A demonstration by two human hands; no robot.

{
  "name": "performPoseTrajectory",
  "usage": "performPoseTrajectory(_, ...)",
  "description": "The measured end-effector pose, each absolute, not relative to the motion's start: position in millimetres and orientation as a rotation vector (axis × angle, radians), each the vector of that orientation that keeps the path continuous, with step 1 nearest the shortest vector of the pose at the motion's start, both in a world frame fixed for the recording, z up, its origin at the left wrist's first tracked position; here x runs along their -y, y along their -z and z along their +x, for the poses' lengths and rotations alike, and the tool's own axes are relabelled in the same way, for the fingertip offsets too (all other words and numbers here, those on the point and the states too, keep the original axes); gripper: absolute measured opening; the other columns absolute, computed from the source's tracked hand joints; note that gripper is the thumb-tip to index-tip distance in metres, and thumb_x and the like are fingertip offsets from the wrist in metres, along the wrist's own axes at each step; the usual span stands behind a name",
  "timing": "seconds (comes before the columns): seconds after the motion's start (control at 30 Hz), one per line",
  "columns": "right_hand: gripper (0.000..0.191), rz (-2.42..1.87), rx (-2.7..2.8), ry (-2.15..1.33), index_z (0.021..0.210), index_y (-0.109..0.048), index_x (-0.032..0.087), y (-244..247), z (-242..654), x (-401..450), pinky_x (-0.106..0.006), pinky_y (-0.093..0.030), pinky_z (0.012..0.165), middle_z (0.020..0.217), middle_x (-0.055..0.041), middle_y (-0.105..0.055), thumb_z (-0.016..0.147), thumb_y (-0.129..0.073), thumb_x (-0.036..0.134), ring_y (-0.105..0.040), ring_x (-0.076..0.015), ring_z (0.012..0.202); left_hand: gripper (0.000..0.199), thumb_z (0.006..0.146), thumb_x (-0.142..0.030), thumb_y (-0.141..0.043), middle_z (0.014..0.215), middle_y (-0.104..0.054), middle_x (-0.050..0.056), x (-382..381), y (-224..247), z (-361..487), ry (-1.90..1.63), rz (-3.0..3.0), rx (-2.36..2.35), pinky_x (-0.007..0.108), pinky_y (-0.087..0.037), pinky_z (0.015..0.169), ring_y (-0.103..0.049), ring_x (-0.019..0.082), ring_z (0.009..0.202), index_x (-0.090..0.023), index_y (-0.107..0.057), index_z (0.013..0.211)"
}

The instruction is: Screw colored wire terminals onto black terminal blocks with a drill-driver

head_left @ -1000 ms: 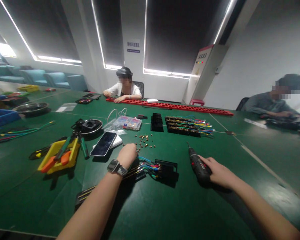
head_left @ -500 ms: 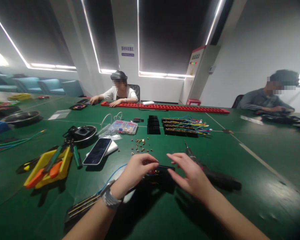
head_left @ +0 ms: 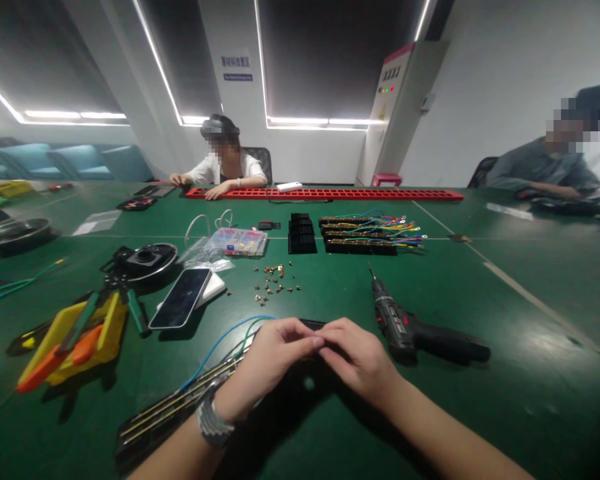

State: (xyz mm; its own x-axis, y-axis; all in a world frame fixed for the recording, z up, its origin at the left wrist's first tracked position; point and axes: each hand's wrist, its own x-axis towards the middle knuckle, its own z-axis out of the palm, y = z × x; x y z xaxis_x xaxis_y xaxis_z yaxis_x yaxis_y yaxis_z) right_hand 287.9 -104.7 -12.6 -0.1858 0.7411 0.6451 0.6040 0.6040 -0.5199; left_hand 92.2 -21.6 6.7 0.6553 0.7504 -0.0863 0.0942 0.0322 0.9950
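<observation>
My left hand (head_left: 280, 357) and my right hand (head_left: 363, 357) meet at the fingertips over the near middle of the table. Both are closed in a pinch, and whatever lies between the fingers is hidden. Under and behind them is the dark end of a long black terminal strip (head_left: 153, 420) with brass bars. It runs from the lower left up to my hands. A blue wire (head_left: 215, 357) and a green wire (head_left: 246, 337) arch from it toward my left hand. Small brass screws (head_left: 275, 277) lie scattered beyond my fingers.
A cordless drill (head_left: 405, 327) lies to the right. On the left are a yellow bin (head_left: 115, 327) with orange-handled tools and a phone (head_left: 183, 300). Farther back sit black blocks (head_left: 301, 233), wired strips (head_left: 360, 245) and a parts box (head_left: 240, 241). Two people sit across the table.
My hands have come together; the right has moved left, and its spread fingers have closed against the left fingertips. The view has tilted down slightly, showing more of the drill and strip.
</observation>
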Motion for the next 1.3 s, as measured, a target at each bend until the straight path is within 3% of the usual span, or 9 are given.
performPoseTrajectory(0.17, 0.023, -1.108, 1.841, -0.156, 0.123, -0.068, 0.021, 21, 291, 100, -0.034, -0.06, 0.086, 0.107, -0.0092, -0.074, 0.102, -0.064, 0.011, -0.071, -0.0208, 0.098, 0.024, 0.099, -0.041, -0.069, 0.093, -0.078, 0.005, 19, -2, 84, -0.526, 1.95, -0.728, 0.028, -0.053, 0.076, -0.071, 0.019, 0.084, -0.018, -0.077, 0.101)
performPoseTrajectory(0.23, 0.022, -1.13, 1.838, -0.124, 0.124, -0.068, 0.021, 26, 294, 96, -0.035, -0.06, 0.087, 0.107, -0.0094, -0.074, 0.103, -0.064, 0.014, -0.071, -0.0215, 0.098, 0.014, 0.098, -0.03, -0.071, 0.1, -0.078, 0.006, 17, 4, 79, -0.481, 2.368, -0.721, 0.031, -0.054, 0.079, -0.071, 0.021, 0.089, -0.02, -0.074, 0.106)
performPoseTrajectory(0.33, 0.021, -1.163, 1.824, -0.073, 0.123, -0.069, 0.021, 34, 298, 89, -0.037, -0.06, 0.089, 0.108, -0.01, -0.075, 0.104, -0.062, 0.015, -0.072, -0.0226, 0.1, 0.023, 0.094, -0.021, -0.072, 0.112, -0.074, 0.01, 19, 13, 78, -0.38, 2.856, -0.682, 0.036, -0.056, 0.079, -0.07, 0.026, 0.093, -0.018, -0.067, 0.116)
performPoseTrajectory(0.47, 0.02, -1.183, 1.786, -0.029, 0.122, -0.07, 0.022, 40, 302, 79, -0.038, -0.06, 0.093, 0.11, -0.0101, -0.076, 0.105, -0.061, 0.016, -0.073, -0.0234, 0.102, 0.024, 0.096, -0.007, -0.059, 0.108, -0.07, 0.012, 26, 21, 84, -0.282, 3.164, -0.777, 0.042, -0.057, 0.076, -0.069, 0.028, 0.086, -0.015, -0.061, 0.119)
performPoseTrajectory(0.57, 0.019, -1.211, 1.755, -0.022, 0.12, -0.071, 0.022, 43, 305, 71, -0.038, -0.061, 0.091, 0.108, -0.0095, -0.077, 0.104, -0.062, 0.017, -0.073, -0.0237, 0.1, 0.022, 0.095, -0.001, -0.053, 0.1, -0.069, 0.01, 25, 27, 89, -0.314, 3.226, -0.872, 0.043, -0.057, 0.076, -0.067, 0.027, 0.082, -0.014, -0.059, 0.112)
performPoseTrajectory(1.0, 0.012, -1.276, 1.71, -0.026, 0.109, -0.076, 0.019, 49, 315, 59, -0.035, -0.06, 0.088, 0.102, -0.0078, -0.079, 0.101, -0.067, 0.016, -0.075, -0.0219, 0.096, 0.015, 0.099, -0.016, -0.057, 0.096, -0.075, 0.006, 5, 33, 80, -0.882, 2.814, -0.743, 0.032, -0.056, 0.077, -0.07, 0.02, 0.084, -0.019, -0.064, 0.113)
performPoseTrajectory(1.2, 0.015, -1.249, 1.724, -0.028, 0.114, -0.075, 0.02, 43, 308, 72, -0.035, -0.06, 0.09, 0.104, -0.0083, -0.079, 0.103, -0.065, 0.016, -0.075, -0.0218, 0.098, 0.018, 0.102, -0.013, -0.053, 0.089, -0.071, 0.005, 8, 17, 79, -0.798, 2.946, -0.582, 0.032, -0.052, 0.074, -0.064, 0.019, 0.079, -0.019, -0.067, 0.112)
performPoseTrajectory(1.3, 0.018, -1.245, 1.742, -0.011, 0.116, -0.074, 0.02, 43, 305, 74, -0.037, -0.06, 0.091, 0.106, -0.0098, -0.078, 0.103, -0.063, 0.015, -0.074, -0.023, 0.099, 0.013, 0.097, -0.017, -0.064, 0.097, -0.072, 0.007, 10, 12, 78, -0.653, 2.986, -0.572, 0.037, -0.052, 0.078, -0.064, 0.023, 0.085, -0.019, -0.065, 0.109)
